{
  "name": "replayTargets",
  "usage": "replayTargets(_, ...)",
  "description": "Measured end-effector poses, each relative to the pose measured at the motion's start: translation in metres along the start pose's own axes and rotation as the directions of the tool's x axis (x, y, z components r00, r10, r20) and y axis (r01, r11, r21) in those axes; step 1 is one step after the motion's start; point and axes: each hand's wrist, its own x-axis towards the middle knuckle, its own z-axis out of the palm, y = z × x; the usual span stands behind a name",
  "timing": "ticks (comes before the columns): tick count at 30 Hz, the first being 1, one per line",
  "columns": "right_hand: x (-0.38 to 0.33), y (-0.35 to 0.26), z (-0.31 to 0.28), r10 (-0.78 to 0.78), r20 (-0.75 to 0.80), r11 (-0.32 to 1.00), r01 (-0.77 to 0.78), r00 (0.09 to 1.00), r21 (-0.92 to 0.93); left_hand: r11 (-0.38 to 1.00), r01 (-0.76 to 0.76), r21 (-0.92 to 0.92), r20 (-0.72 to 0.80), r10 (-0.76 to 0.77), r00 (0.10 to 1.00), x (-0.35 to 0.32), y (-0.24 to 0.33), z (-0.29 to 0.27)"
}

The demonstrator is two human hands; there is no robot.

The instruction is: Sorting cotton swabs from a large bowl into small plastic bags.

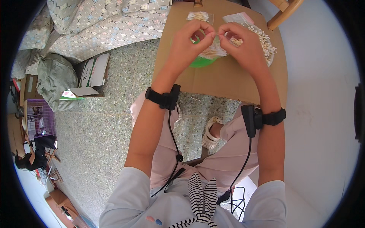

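Note:
Over the cardboard-topped table, both my hands are raised close together, fingertips pinched and nearly touching. My left hand and my right hand grip the upper edge of what looks like a clear plastic bag of cotton swabs; the fingers partly hide it. Beneath it a green bowl shows at its lower rim. Beyond my left hand lies a filled clear packet of cotton swabs. To the right of my right hand, a heap of loose cotton swabs spreads over a plate, partly covered by my hand.
The brown cardboard covers the table, and a pinkish-white packet lies near its far side. A wooden chair leg stands at the far right, by the white wall. Leftward are a patterned cloth and an opened carton.

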Motion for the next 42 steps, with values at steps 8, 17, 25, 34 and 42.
replayTargets(8,0.001,-0.002,0.004,-0.048,-0.034,0.996,0.05,0.998,0.071,0.999,-0.042,0.032,0.033,0.041,0.999,0.003,0.002,-0.001)
replayTargets(17,0.004,-0.005,0.002,0.011,0.042,0.964,-0.022,0.999,0.266,0.985,-0.154,0.084,-0.031,0.157,0.987,0.004,0.008,0.0)
replayTargets(25,0.004,-0.002,0.006,-0.032,0.039,0.967,0.021,0.999,0.253,0.984,-0.162,0.077,-0.023,0.164,0.986,0.002,0.012,-0.001)
replayTargets(34,0.002,-0.003,-0.002,-0.054,0.019,0.956,0.046,0.998,0.289,0.979,-0.184,0.083,-0.057,0.189,0.98,0.001,0.019,-0.003)
replayTargets(42,-0.001,-0.017,-0.007,0.023,0.033,0.961,-0.032,0.999,0.276,0.987,-0.153,0.046,-0.083,0.156,0.984,0.004,0.011,-0.009)
